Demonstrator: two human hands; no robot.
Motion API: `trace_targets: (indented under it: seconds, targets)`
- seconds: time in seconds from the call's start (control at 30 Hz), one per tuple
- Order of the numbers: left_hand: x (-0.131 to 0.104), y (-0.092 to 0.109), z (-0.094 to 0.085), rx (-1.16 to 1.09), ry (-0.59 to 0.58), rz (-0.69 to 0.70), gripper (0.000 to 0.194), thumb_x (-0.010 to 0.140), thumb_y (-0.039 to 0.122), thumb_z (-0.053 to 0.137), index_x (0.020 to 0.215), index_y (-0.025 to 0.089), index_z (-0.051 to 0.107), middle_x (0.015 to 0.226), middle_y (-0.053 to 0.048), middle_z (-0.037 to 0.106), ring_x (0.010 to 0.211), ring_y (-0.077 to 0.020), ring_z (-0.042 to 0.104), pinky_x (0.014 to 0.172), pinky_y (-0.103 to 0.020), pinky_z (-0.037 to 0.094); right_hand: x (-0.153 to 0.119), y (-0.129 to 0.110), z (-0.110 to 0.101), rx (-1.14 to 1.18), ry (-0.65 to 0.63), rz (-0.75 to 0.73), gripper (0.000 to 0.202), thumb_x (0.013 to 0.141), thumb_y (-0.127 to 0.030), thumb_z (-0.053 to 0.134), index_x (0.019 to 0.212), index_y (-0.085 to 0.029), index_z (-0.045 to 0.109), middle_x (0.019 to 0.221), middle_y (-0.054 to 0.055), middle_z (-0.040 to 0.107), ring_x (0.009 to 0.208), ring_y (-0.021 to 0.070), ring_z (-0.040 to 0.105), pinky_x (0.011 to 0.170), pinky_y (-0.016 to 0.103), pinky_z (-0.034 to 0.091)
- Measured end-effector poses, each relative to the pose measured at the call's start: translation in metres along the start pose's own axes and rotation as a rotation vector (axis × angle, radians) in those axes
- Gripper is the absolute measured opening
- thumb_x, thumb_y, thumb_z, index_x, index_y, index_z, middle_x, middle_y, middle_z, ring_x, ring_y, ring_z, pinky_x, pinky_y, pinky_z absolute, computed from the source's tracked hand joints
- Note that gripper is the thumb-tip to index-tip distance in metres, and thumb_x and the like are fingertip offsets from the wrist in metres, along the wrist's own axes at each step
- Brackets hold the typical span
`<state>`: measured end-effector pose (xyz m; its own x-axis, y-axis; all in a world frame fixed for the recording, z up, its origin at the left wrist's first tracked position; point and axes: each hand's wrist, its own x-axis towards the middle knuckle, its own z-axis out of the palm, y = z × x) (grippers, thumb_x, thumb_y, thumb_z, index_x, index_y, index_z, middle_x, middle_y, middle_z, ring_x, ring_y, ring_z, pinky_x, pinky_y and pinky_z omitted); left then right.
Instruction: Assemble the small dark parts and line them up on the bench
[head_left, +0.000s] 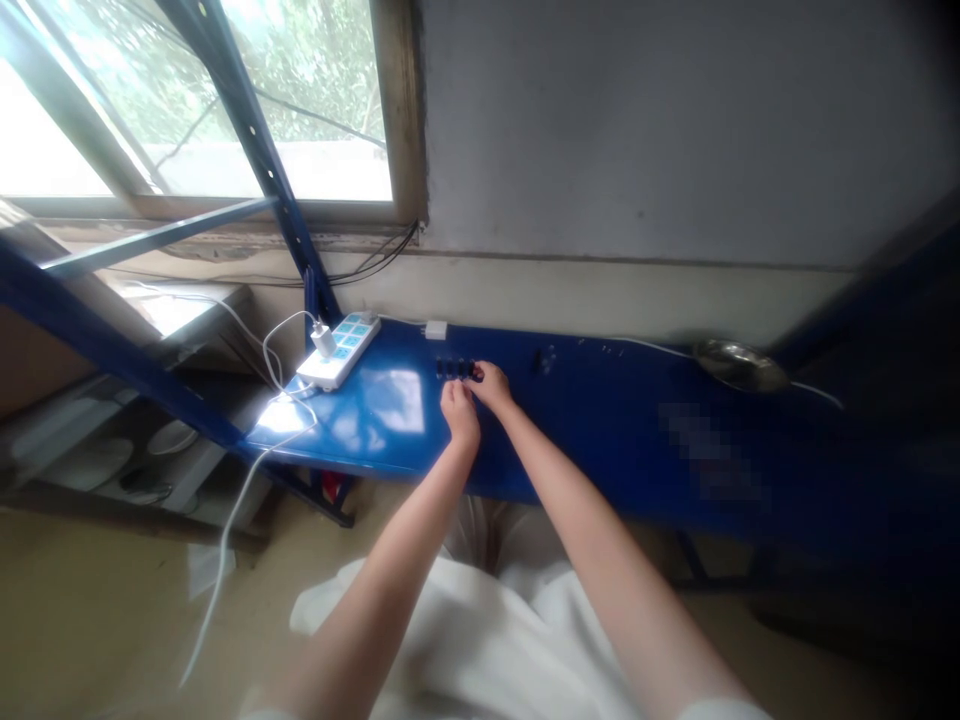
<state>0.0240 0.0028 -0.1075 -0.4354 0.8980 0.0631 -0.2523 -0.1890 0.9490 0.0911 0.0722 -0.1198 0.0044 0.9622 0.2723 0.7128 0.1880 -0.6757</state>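
Left hand (460, 412) and right hand (492, 386) meet at dark pieces (450, 368) on the counter (585, 430), probably to steady their row; whether either grip pinches one, I cannot tell.

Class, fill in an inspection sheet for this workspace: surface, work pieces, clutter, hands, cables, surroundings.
Surface: blue tabletop, glare toward left end
Work pieces: row of small dark pieces, details unclear
Clutter: power strip and white adapter leftward; shiny metal dish rightward
Hands: left hand and right hand at the row, grip unclear
Cables: white cable hanging past left end
Surroundings: window upper left, grey wall; co-workers: nothing seen
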Motion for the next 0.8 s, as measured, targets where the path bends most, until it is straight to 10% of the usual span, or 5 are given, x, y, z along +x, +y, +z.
trace_targets:
  seconds: [0.53, 0.8]
  targets:
    - [-0.001, 0.001, -0.001, 0.055, -0.011, -0.019, 0.025, 0.084, 0.034, 0.040, 0.064, 0.019, 0.042, 0.053, 0.004, 0.037, 0.046, -0.0081, 0.037, 0.048, -0.021, 0.031, -0.007, -0.002, 0.002, -0.023, 0.065, -0.028, 0.016, 0.077, -0.024, 0.050, 0.081, -0.019, 0.065, 0.082, 0.005, 0.066, 0.076, 0.0163, 0.058, 0.072, 0.027, 0.045]
    - [-0.009, 0.004, 0.004, 0.128, -0.248, 0.052, 0.029, 0.077, 0.034, 0.059, 0.102, 0.020, 0.053, 0.064, 0.003, 0.052, 0.053, -0.0073, 0.047, 0.052, -0.018, 0.038, -0.039, 0.008, -0.038, 0.088, 0.280, -0.087, 0.032, 0.080, -0.023, 0.048, 0.105, -0.018, 0.066, 0.096, 0.008, 0.066, 0.081, 0.0173, 0.059, 0.080, 0.030, 0.046]
